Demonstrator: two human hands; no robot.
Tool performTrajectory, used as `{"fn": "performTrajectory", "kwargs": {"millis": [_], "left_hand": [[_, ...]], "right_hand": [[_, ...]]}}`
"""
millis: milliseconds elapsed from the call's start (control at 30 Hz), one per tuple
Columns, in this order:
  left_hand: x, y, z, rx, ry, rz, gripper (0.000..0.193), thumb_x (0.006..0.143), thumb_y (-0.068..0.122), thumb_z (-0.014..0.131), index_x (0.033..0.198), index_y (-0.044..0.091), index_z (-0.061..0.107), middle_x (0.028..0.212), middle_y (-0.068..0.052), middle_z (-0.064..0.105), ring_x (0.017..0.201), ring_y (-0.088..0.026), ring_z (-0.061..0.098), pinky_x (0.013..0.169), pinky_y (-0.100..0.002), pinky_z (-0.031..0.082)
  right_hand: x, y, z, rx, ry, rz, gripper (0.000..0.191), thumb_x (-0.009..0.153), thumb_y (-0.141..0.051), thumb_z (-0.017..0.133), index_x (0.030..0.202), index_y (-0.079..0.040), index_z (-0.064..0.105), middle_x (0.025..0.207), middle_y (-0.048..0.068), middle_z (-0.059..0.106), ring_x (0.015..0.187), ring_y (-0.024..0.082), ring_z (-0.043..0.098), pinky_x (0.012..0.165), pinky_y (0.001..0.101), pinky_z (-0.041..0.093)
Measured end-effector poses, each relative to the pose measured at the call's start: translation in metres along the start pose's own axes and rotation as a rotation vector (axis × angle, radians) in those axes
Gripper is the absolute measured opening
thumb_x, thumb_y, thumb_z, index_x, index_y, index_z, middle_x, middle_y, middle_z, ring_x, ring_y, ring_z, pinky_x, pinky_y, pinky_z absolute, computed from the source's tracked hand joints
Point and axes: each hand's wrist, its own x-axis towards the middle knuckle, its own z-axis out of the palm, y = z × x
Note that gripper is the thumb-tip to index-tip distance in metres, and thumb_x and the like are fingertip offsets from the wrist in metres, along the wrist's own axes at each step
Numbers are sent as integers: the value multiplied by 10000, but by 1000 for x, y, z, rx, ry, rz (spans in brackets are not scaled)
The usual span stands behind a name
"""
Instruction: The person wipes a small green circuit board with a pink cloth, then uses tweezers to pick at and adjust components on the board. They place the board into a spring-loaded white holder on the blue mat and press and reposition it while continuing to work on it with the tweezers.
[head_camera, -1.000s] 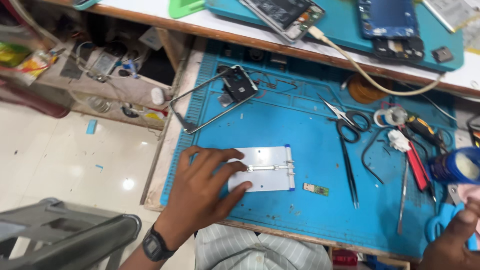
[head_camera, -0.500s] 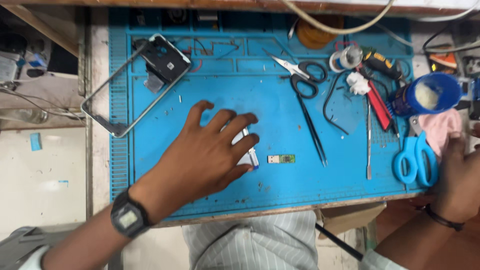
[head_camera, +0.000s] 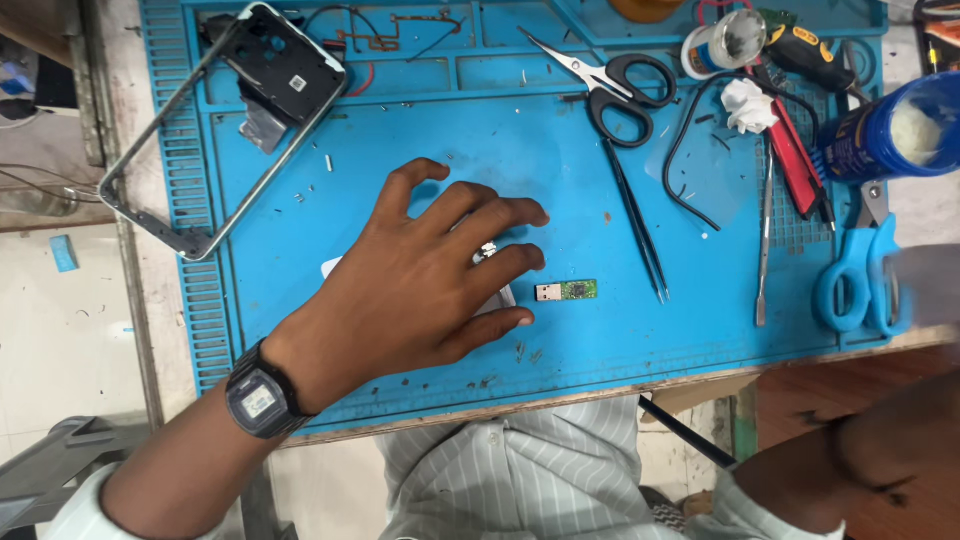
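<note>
My left hand (head_camera: 420, 280) lies flat, fingers spread, on a small white metal plate (head_camera: 332, 268) on the blue work mat (head_camera: 480, 140). Only slivers of the plate show around the hand, and a small metal part (head_camera: 486, 251) peeks out between two fingers. A black digital watch (head_camera: 258, 400) is on that wrist. Just right of the fingertips, apart from them, lies a tiny green circuit board with a metal plug (head_camera: 567, 290). My right arm (head_camera: 880, 460) crosses the bottom right corner below the bench edge. Its fingers cannot be made out.
An empty phone frame (head_camera: 200, 140) lies at the mat's top left. Black scissors (head_camera: 620, 90), tweezers (head_camera: 635, 220), a metal spudger (head_camera: 765, 240), a red-handled tool (head_camera: 795, 160), a blue jar (head_camera: 890, 125) and blue scissors (head_camera: 855, 280) fill the right side. Tiny screws dot the mat.
The view has swung down and closer over the mat. My left hand stays on the white plate, now covering most of it. My right hand has dropped from beside the blue scissors to below the bench edge.
</note>
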Motion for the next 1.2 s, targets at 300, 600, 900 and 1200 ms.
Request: {"fn": "performTrajectory", "kwargs": {"millis": [300, 600, 900, 1200], "left_hand": [[-4, 1, 3, 31, -7, 8, 388, 894, 451, 758, 1093, 125, 693, 1317, -15, 594, 1170, -231, 556, 1074, -591, 367], [-6, 1, 9, 41, 8, 35, 409, 886, 457, 759, 1085, 105, 705, 1309, -27, 594, 1187, -241, 557, 1086, -593, 367], [-7, 5, 13, 51, 12, 53, 390, 899, 452, 755, 1078, 112, 688, 1286, -37, 595, 1198, -251, 554, 1100, -603, 363], [-7, 2, 16, 72, 4, 56, 365, 887, 419, 754, 1068, 108, 692, 1286, -45, 607, 1200, -259, 560, 1099, -608, 361]], "right_hand": [[-6, -97, 17, 322, -372, -238, 122, 885, -152, 774, 965, -77, 721, 973, 22, 727, 885, 184, 676, 947, 369, 396], [0, -115, 44, 122, -600, -517, 317, 813, -99, 814, 1125, -122, 763, 1074, -5, 678, 902, 209, 623, 867, 414, 360], [-10, -107, 55, 52, -498, -592, 262, 782, 11, 781, 1007, -115, 735, 1050, -24, 711, 856, 136, 660, 841, 392, 340], [-25, -111, 44, -65, -443, -629, 298, 830, -30, 787, 1114, -117, 774, 911, -32, 652, 758, 162, 618, 839, 415, 382]]}}
